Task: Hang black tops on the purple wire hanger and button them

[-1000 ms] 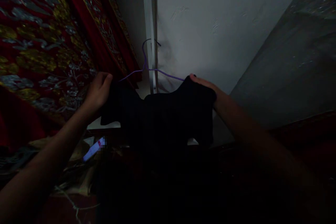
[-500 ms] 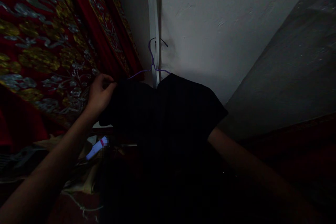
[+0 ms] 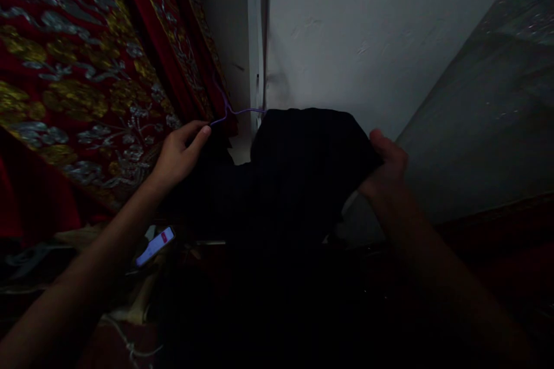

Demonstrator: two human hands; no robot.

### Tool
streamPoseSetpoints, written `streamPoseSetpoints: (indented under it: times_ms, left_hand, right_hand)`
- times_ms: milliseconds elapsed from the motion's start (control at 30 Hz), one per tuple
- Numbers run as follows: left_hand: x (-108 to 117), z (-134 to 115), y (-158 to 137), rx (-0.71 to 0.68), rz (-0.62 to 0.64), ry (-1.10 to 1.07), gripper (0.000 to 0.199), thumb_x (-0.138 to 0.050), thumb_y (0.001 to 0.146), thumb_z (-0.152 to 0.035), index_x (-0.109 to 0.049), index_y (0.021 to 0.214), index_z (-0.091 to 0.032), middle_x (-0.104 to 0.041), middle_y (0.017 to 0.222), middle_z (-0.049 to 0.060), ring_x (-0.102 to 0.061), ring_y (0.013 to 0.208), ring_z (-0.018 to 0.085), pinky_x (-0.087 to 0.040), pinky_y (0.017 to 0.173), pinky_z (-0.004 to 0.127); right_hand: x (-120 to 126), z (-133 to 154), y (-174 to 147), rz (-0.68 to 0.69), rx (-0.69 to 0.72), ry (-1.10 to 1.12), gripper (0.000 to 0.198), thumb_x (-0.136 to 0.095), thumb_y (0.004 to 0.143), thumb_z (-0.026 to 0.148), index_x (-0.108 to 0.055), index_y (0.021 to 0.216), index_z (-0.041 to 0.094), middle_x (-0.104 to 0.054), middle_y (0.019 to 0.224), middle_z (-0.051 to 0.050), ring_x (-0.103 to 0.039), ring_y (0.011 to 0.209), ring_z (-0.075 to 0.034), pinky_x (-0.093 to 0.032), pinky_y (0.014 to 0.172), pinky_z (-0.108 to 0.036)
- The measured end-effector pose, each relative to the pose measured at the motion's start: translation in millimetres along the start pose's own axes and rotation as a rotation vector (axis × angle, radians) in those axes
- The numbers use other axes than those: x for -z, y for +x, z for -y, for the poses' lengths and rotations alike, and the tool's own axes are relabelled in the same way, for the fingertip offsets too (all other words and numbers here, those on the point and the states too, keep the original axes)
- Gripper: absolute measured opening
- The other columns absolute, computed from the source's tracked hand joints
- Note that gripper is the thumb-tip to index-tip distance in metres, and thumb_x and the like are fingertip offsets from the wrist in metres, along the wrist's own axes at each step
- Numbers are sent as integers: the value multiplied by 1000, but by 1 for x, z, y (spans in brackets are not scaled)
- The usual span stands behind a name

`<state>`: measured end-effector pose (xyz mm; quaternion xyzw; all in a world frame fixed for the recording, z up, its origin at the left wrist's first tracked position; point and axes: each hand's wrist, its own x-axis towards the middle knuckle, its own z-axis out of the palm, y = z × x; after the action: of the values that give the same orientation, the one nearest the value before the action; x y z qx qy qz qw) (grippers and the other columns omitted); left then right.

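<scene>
A dark short-sleeved shirt (image 3: 303,167) hangs in front of me, its right shoulder over a thin purple wire hanger (image 3: 249,110). The hanger tilts, with its hook leaning left towards the red cloth. My left hand (image 3: 184,153) pinches the hanger's left arm between thumb and fingers. On that side the shirt droops below the wire. At the other side, my right hand (image 3: 389,158) is closed at the shirt's right sleeve, with cloth covering part of the palm. The shirt's lower part is lost in darkness.
Red embroidered cloth (image 3: 86,69) with gold and silver patterns hangs at the left. A lit phone (image 3: 154,246) lies among clutter below my left forearm, near a knotted white cord (image 3: 131,347). Behind is a pale wall (image 3: 337,34) with a vertical strip (image 3: 256,23).
The hanger has tilted left, and the shirt's left shoulder has dropped from it. My left hand moved right onto the wire. My right hand has come into view at the sleeve.
</scene>
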<state>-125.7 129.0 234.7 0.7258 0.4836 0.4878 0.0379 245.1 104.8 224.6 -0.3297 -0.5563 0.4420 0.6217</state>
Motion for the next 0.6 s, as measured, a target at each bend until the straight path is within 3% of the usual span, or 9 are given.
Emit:
streamPoseSetpoints:
  times_ms: [100,167,233,300,367,400,433,500,600]
  left_hand:
    - [0,3,-2,56,-21,50,36,-59,92,-52,-70,93,-18,-69,82,2,-61,75,19,-45,67,27]
    - [1,6,-8,89,-17,90,36,-61,92,-52,-68,84,-18,-61,68,0,-55,63,17,-39,59,27]
    - [1,8,-17,52,24,101,36,-56,95,-50,-67,84,-18,-60,68,0,-56,63,17,-41,60,28]
    - [-1,7,-27,-78,89,99,37,-48,99,-47,-68,90,-17,-67,81,5,-63,77,21,-46,73,31]
    - [-6,2,-35,-234,163,100,40,-43,101,-48,-68,97,-17,-70,95,9,-65,91,25,-47,87,37]
    - [-9,-1,-38,-294,202,102,43,-41,101,-51,-69,100,-17,-70,98,11,-64,95,26,-46,90,39]
    - [-13,-6,-41,-335,234,98,48,-39,101,-54,-69,102,-18,-70,99,11,-64,96,27,-45,92,41]
    - [-22,-18,-46,-368,281,55,59,-30,101,-62,-70,106,-19,-70,102,12,-62,100,29,-43,96,44]
    - [-36,-39,-51,-360,330,-43,73,-17,99,-69,-71,113,-21,-68,111,13,-59,113,30,-39,104,47]
  right_hand:
    - [-25,11,-3,309,-215,149,66,-52,76,86,-72,83,23,-78,87,-8,-73,100,-32,-53,96,-50]
    - [-35,9,-3,599,-271,189,84,-32,81,93,-72,78,19,-78,85,-11,-74,95,-30,-52,98,-48]
    - [-40,-3,-3,784,-261,159,85,-31,86,88,-74,77,16,-79,85,-13,-75,90,-27,-53,97,-46]
    - [-42,-24,-3,812,-231,-27,65,-49,91,74,-76,88,14,-80,92,-14,-75,91,-26,-55,94,-43]
    - [-44,-49,-7,757,-167,-302,44,-65,90,54,-74,105,14,-79,104,-15,-74,98,-25,-55,95,-43]
    - [-46,-61,-11,739,-115,-440,42,-69,88,46,-71,116,15,-76,114,-16,-72,105,-26,-54,98,-44]
    - [-49,-73,-16,726,-52,-561,50,-73,85,39,-66,128,15,-72,126,-17,-69,114,-28,-52,104,-46]
    - [-59,-94,-29,704,109,-748,86,-82,74,29,-46,151,16,-51,153,-20,-53,139,-33,-43,115,-50]
    - [-84,-120,-52,619,329,-931,129,-91,59,26,-16,164,19,-18,170,-23,-23,156,-39,-27,124,-59]
